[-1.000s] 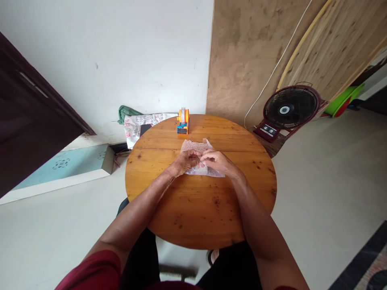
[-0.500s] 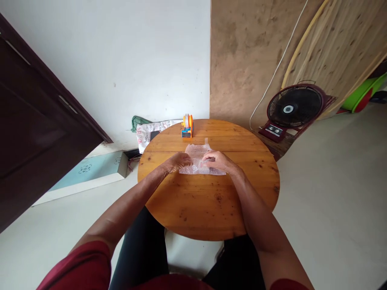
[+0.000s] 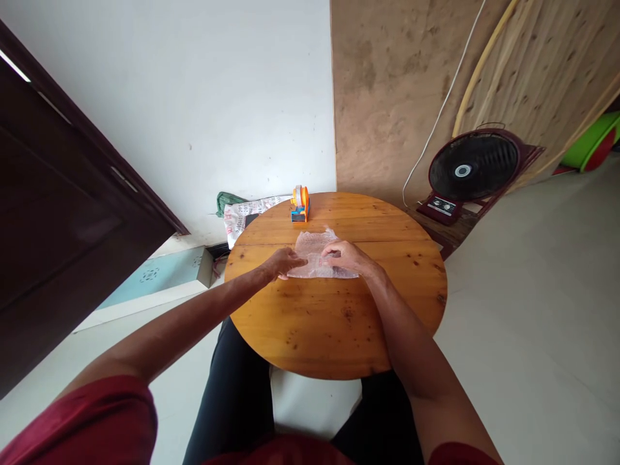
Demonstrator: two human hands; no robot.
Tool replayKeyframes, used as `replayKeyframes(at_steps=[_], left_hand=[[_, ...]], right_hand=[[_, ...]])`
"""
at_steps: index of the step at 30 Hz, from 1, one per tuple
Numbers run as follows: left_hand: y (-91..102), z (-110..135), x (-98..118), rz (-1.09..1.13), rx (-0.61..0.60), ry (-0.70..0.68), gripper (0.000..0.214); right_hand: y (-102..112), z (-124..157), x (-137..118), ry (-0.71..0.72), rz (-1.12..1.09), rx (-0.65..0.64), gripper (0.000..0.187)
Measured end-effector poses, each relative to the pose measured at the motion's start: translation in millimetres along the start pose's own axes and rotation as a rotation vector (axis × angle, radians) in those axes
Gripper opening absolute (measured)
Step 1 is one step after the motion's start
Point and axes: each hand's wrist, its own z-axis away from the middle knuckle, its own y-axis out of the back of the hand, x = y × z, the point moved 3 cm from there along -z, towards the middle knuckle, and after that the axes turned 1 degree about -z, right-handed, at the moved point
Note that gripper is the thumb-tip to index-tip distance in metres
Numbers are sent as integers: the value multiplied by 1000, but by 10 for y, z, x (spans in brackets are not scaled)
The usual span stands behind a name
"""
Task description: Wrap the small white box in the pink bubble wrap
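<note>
Bubble wrap [image 3: 312, 243] lies spread out on the round wooden table [image 3: 334, 323]; that's done, rest looks unfinished. L hand [image 3: 285, 261] at left edge w/ fingers fairly straight, grip unclear; R hand [image 3: 351, 256] on right side, fingers curled, can't tell if pinching. Tape dispenser [image 3: 300, 210] untouched, far side.

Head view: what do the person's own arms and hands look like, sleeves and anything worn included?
The left arm and right arm are bare below short, dark red sleeves. The left hand and right hand wear no gloves; no watch or cable shows. Whether a ring is worn is too small to tell.
</note>
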Motion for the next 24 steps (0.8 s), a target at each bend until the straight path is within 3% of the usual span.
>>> replayKeyframes(at_steps=[5, 9, 17, 24], left_hand=[[71, 126, -41, 139, -78, 208, 53], [54, 129, -49, 240, -114, 280, 52], [-173, -40, -54, 283, -141, 247, 50], [-279, -82, 82, 259, -139, 222, 36]], right_hand=[[-3, 3, -3, 6, -10, -6, 16], [-2, -11, 35, -10, 29, -6, 17], [-6, -8, 47, -13, 72, -3, 15], [-1, -14, 22, 17, 70, -5, 14]])
